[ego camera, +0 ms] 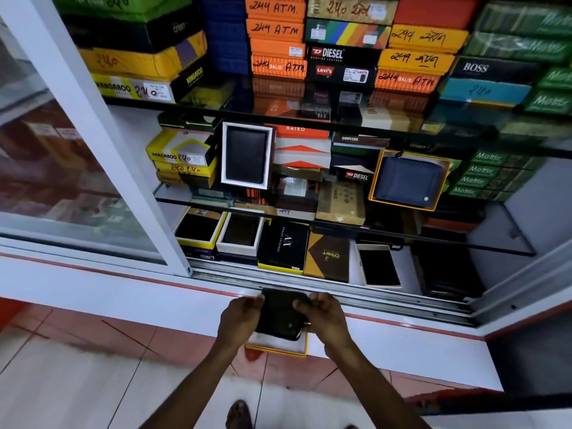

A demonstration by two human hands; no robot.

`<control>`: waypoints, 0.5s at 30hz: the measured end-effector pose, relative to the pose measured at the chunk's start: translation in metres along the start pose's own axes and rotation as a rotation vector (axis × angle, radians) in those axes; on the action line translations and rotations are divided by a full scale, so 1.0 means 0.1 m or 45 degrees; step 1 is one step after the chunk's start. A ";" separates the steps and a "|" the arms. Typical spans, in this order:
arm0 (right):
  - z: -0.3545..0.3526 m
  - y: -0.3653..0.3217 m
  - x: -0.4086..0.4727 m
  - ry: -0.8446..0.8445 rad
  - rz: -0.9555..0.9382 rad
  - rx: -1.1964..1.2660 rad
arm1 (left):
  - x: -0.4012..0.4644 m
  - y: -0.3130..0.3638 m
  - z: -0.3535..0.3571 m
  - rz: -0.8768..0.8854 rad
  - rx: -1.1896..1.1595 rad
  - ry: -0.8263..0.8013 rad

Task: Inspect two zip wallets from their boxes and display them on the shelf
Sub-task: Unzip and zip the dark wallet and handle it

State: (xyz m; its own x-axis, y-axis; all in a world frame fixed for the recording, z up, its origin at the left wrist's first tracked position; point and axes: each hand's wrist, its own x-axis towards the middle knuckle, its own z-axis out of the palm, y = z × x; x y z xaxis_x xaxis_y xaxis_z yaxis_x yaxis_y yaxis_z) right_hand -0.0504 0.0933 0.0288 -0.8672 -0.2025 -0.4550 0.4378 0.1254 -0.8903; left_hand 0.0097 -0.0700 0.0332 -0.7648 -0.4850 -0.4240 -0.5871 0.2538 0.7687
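While both hands work low in front of the open display case, a black zip wallet [283, 314] sits between them, held just above its open orange-rimmed box [278, 346], which rests on the white ledge [402, 345] directly under the fingers. The left hand [240, 317] pinches the wallet's left edge, its fingers curled and pressed onto the upper corner. The right hand [325, 315] covers the right edge, thumb on the face, fingers wrapped behind; whether they grip the zip pull cannot be told.

Judging by its look, the wallet is light and fairly stiff, a soft leather-like skin over a firm body, not fragile and not slippery. Holding it by the two opposite edges, clear of the metal zip along the lower right, should work best. Its face is tilted up toward the camera, and its long axis runs away from the fingers toward the case.

Beyond the fingers and to their right, a blue zip wallet [408, 182] already stands tilted in its orange box on the glass shelf [235, 204].
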 end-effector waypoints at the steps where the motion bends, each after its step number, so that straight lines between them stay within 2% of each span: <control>1: -0.03 -0.10 -0.08 -0.046 -0.036 0.060 | 0.00 0.05 -0.02 -0.042 -0.047 -0.060; 5: -0.23 -0.56 -0.35 -0.225 -0.245 0.102 | 0.03 0.33 -0.14 -0.209 -0.575 -0.324; 7: -0.38 -0.72 -0.36 -0.210 -0.381 -0.055 | -0.01 0.47 -0.23 -0.228 -0.786 -0.503; 9: -0.50 -0.83 -0.32 -0.271 -0.543 -0.371 | -0.05 0.60 -0.31 -0.242 -0.846 -0.798; 11: -0.56 -0.93 -0.31 -0.394 -0.578 -0.553 | -0.06 0.72 -0.34 -0.232 -0.854 -1.082; 13: -0.56 -1.03 -0.33 -0.484 -0.573 -0.592 | -0.08 0.80 -0.37 -0.214 -0.848 -1.230; 15: -0.60 -1.09 -0.34 -0.486 -0.615 -0.585 | -0.09 0.87 -0.38 -0.203 -0.820 -1.314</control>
State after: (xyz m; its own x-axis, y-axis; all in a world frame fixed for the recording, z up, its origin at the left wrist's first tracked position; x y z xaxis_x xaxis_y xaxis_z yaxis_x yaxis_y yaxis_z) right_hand -0.0828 0.1449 0.1425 -0.7586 -0.6481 -0.0675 -0.1835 0.3119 -0.9322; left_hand -0.0247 -0.0752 0.1218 -0.7198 0.4914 -0.4903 -0.6786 -0.3494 0.6460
